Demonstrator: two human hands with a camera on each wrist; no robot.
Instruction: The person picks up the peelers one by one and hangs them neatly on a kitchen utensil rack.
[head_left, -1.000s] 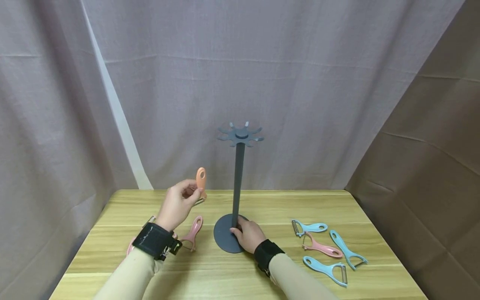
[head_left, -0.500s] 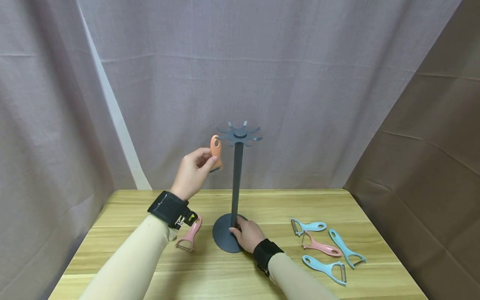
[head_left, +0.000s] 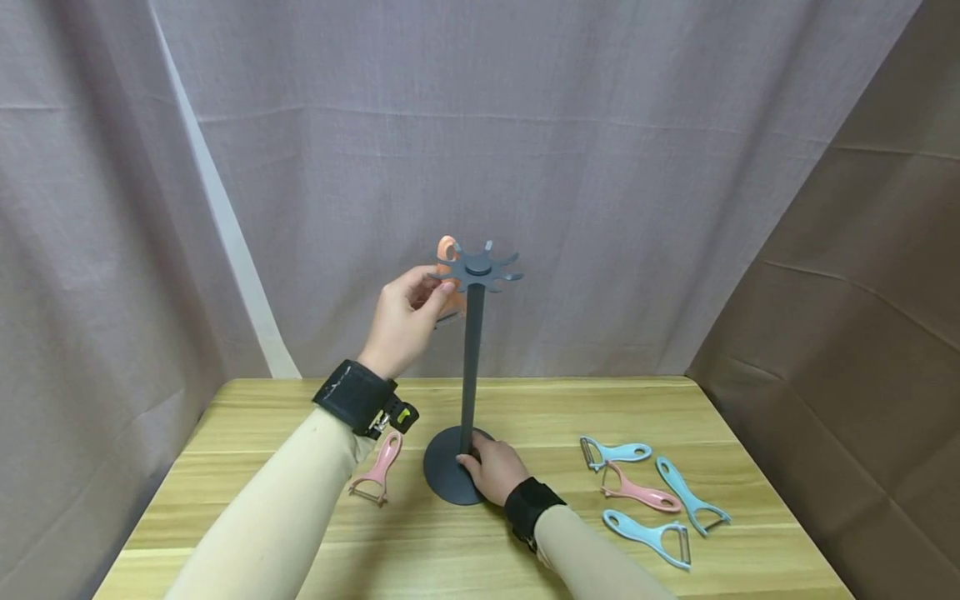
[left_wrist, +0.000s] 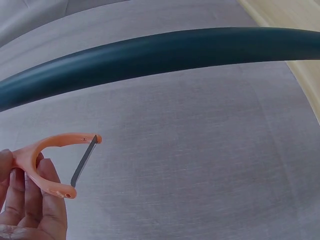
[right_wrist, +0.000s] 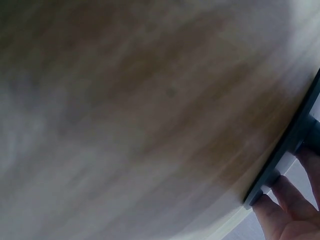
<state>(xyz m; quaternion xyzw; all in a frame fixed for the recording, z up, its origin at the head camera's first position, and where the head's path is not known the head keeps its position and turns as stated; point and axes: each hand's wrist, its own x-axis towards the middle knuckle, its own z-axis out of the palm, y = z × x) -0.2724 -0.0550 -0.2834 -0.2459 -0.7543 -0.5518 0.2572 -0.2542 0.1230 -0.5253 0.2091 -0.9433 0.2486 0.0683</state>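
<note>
My left hand [head_left: 405,321] pinches an orange Y-shaped peeler [left_wrist: 70,140] by its handle, blade end hanging down. The peeler's holed handle end is right at the left hooks of the dark grey stand's top [head_left: 478,267], overlapping them in the head view. In the left wrist view the post [left_wrist: 175,52] runs across above the peeler. My right hand [head_left: 498,471] is low on the stand, thumb and fingers around the foot of the post and fingertips on the round base [head_left: 442,475]. The right wrist view shows those fingertips against the base [right_wrist: 280,155].
On the wooden table [head_left: 285,417], a pink peeler [head_left: 388,454] lies left of the base. To the right lie another pink peeler [head_left: 652,498] and three blue ones, among them a front blue peeler [head_left: 633,529]. A grey curtain [head_left: 600,208] hangs behind.
My left hand has carried the orange peeler up and rightward from above the table to the stand's top hooks. The right hand has stayed at the base.
</note>
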